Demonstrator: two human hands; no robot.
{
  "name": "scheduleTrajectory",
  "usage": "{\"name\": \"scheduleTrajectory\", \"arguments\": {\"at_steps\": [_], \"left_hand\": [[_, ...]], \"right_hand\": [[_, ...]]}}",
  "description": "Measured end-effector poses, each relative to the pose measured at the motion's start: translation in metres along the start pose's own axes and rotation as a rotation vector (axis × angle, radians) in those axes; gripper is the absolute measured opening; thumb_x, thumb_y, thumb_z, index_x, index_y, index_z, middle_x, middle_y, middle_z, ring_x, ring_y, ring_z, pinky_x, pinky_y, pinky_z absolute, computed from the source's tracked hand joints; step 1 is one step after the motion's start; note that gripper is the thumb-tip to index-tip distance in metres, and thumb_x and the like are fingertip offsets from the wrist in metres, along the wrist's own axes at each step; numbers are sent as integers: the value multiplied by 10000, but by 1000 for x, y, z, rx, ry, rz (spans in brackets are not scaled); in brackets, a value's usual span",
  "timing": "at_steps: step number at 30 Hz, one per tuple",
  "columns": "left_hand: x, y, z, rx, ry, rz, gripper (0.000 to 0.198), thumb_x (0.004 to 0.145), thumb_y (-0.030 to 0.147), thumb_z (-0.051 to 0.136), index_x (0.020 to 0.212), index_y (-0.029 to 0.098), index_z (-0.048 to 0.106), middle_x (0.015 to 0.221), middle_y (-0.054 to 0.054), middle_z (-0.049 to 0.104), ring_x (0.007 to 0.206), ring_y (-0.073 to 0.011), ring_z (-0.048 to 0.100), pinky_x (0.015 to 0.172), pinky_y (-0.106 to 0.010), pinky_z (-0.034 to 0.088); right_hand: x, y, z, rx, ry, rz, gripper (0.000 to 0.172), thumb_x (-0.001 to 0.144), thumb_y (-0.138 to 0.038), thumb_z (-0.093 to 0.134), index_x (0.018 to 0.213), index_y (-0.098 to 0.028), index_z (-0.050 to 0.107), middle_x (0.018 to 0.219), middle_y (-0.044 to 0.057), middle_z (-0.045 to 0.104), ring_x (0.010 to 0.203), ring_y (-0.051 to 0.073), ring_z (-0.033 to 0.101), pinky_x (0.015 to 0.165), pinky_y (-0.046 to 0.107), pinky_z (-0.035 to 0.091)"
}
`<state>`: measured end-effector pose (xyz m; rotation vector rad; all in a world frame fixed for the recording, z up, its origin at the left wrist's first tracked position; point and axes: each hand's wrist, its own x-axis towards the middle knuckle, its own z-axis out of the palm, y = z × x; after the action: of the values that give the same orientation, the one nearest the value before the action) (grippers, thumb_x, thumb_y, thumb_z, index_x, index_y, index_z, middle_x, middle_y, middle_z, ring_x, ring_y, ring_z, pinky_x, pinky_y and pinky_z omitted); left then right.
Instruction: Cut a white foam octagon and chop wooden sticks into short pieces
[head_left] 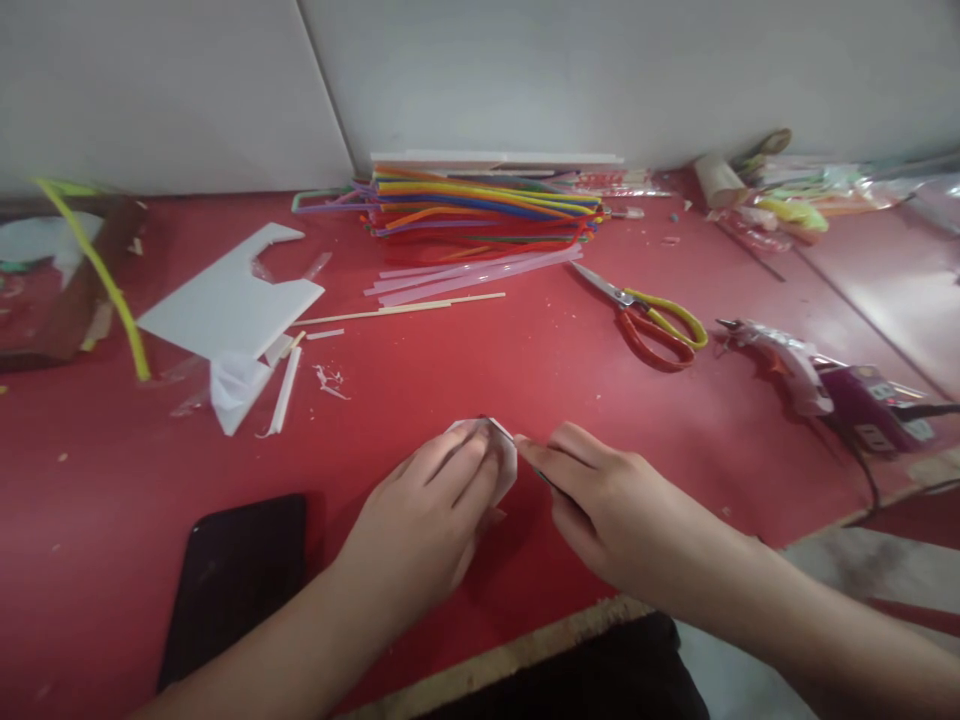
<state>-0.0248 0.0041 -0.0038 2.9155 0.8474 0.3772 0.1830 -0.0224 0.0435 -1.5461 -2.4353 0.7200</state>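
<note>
My left hand [435, 505] lies over a small white piece of foam board [508, 472], its fingers pressing the piece against the red table. Only the far and right edges of that piece show past the fingers. Closed around a slim craft knife [501, 430], my right hand [600, 490] has its index finger stretched along the tool. The thin blade lies across the top edge of the white piece, close to my left fingertips. Most of the knife's handle is hidden in my right hand.
Scissors [652, 325] and a glue gun [787, 365] lie to the right. Pipe cleaners [480, 205] are bundled by the wall, with pink glue sticks [472, 278] before them. Cut white board [225, 290], a yellow pipe cleaner [112, 285] and a black phone [236, 570] are at left.
</note>
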Motion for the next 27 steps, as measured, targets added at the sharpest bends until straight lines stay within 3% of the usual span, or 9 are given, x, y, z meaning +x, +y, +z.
{"name": "scheduleTrajectory", "arguments": {"at_steps": [6, 13, 17, 27], "left_hand": [[1, 0, -1, 8, 26, -10, 497, 846, 104, 483, 1342, 71, 483, 1299, -144, 599, 1218, -317, 542, 1030, -459, 489], [1, 0, 0, -23, 53, -20, 463, 864, 116, 477, 1324, 77, 498, 1262, -150, 617, 1221, -307, 545, 1017, -462, 499], [1, 1, -1, -34, 55, -35, 451, 864, 122, 476, 1313, 91, 509, 1256, -150, 621, 1214, -306, 552, 1003, -470, 512], [2, 2, -3, -64, 66, -68, 332, 883, 177, 524, 1192, 78, 593, 1285, -177, 609, 1204, -318, 557, 984, -474, 525]], "right_hand": [[-5, 2, 1, 27, -10, 41, 479, 837, -47, 410, 1285, -148, 545, 969, 79, 599, 751, 169, 634, 668, 324, 561], [-10, 5, 3, 17, 8, -4, 468, 830, -44, 437, 1202, -247, 637, 1008, 71, 613, 770, 182, 642, 674, 340, 567], [-12, 4, 3, 11, 22, -5, 519, 828, -44, 431, 1262, -273, 601, 1017, 65, 627, 785, 182, 644, 681, 332, 576], [-23, 4, 4, -26, -35, 43, 520, 862, -91, 365, 1362, -121, 504, 1026, 120, 622, 763, 192, 651, 661, 341, 600]]}}
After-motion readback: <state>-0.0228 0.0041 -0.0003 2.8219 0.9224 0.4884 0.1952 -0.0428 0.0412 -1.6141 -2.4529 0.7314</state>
